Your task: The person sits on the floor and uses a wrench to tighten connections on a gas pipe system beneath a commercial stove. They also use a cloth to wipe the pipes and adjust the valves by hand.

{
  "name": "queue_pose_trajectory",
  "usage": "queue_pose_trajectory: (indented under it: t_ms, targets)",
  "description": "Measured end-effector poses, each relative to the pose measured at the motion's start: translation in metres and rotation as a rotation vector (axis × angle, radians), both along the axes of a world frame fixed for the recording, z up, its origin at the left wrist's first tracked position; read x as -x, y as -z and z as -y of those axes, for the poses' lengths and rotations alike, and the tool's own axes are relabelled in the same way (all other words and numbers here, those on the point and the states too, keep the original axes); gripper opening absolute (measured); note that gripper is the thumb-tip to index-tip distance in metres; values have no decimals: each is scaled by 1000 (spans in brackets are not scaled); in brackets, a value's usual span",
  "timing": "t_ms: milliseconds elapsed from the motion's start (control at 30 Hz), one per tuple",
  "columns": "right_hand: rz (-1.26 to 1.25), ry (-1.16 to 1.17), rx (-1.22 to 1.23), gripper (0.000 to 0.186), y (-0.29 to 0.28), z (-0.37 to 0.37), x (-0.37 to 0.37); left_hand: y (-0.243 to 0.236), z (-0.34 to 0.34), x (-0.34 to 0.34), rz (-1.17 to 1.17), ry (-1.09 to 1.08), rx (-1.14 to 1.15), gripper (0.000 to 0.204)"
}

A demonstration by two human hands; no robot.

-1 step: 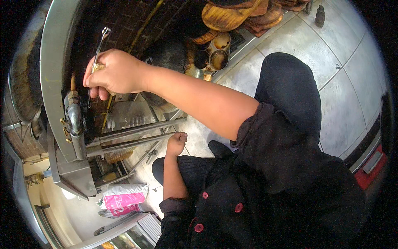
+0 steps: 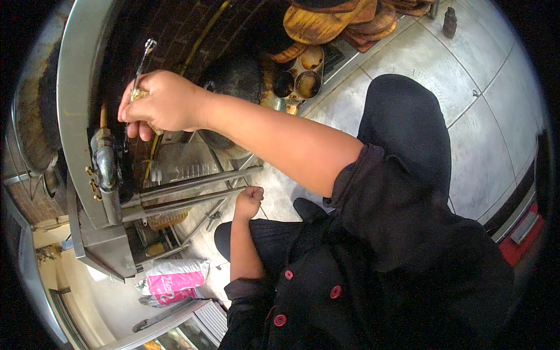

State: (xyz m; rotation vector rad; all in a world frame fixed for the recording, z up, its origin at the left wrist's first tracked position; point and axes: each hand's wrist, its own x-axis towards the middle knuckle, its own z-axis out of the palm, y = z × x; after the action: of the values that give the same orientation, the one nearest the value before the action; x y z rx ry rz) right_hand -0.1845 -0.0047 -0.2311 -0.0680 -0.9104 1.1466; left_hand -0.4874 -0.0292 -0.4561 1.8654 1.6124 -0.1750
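Note:
My right hand [image 2: 160, 104] reaches across to the left under the metal counter, closed around a slim shiny wrench [image 2: 144, 58]. One end of the wrench sticks up past my fingers; its shaft runs down beside a pipe. A small brass-coloured piece [image 2: 138, 94] shows between thumb and fingers, partly hidden. Just left of the hand is a grey metal pipe elbow [image 2: 105, 160] with small brass valves [image 2: 92, 185] on its side. My left hand [image 2: 249, 202] is a closed fist above my left knee, apart from the tool, with nothing showing in it.
The steel counter edge [image 2: 74, 116] curves along the left. Metal rails [image 2: 192, 185] stick out below my right forearm. Wooden boards [image 2: 318, 24] and a round-cupped pan [image 2: 309, 76] stand at the far side. A pink-and-white bag [image 2: 175, 280] lies on the floor at the lower left.

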Motion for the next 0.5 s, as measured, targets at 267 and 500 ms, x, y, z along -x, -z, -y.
queue_pose_trajectory:
  t_ms: [267, 500]
  targets:
    - [79, 963, -222, 8, 10, 16, 39, -2, -8, -9, -102, 156, -22, 24]
    - [212, 1024, -256, 11, 38, 38, 103, 33, -23, 41, 728, -298, 285, 45]
